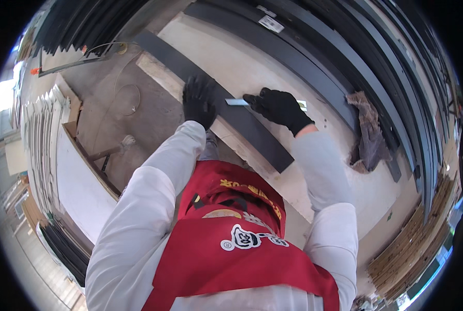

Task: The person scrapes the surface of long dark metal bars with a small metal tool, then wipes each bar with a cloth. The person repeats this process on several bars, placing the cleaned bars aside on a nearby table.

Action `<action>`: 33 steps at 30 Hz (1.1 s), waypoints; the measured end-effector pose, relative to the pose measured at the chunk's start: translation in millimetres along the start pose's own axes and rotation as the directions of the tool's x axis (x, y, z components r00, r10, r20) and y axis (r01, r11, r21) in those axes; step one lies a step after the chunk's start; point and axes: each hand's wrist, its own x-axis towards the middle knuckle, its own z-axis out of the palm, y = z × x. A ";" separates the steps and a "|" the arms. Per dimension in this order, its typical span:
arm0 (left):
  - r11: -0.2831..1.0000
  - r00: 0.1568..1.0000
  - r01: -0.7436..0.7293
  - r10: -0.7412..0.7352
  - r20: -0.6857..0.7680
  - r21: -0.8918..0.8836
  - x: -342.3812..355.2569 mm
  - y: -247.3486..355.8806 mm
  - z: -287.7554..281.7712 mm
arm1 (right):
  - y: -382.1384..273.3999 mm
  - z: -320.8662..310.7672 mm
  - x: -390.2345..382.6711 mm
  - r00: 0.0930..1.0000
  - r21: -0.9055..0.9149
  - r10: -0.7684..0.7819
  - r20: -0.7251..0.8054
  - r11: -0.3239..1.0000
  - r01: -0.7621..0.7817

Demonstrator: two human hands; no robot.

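Note:
A long dark grey board (241,122) lies diagonally on a pale worktable (210,49) in front of me. My left hand (199,101), in a black glove, lies flat on the board near its close edge, with the fingers stretched out. In the black-gloved fingers of my right hand (279,109) is a flat, narrow, silvery tool (236,102). One end of the tool reaches over the board, and its other end sticks out to the right past the hand. The fingers cover its middle, so its exact kind cannot be made out.
Several long dark boards (293,57) lie at the far side, one with a white label (271,24). A crumpled brown cloth (368,135) lies on the right. Stacked white panels (45,145) stand at left. A thin cable (138,96) loops on the floor.

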 end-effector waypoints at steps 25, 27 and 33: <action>0.813 0.886 -0.457 0.450 -0.108 -0.360 -22.8 -1.7 3.8 | -67.4 -15.4 284.8 0.973 -0.126 -0.230 0.018 0.965 0.231; 0.813 0.881 -0.467 0.459 -0.112 -0.348 -30.7 0.4 12.6 | -70.9 -0.2 332.5 0.970 -0.149 -0.241 -0.023 0.960 0.235; 0.784 0.852 -0.468 0.522 0.027 -0.408 -39.5 -1.3 22.2 | -108.2 3.5 422.3 0.988 -0.124 -0.046 -0.149 0.992 0.027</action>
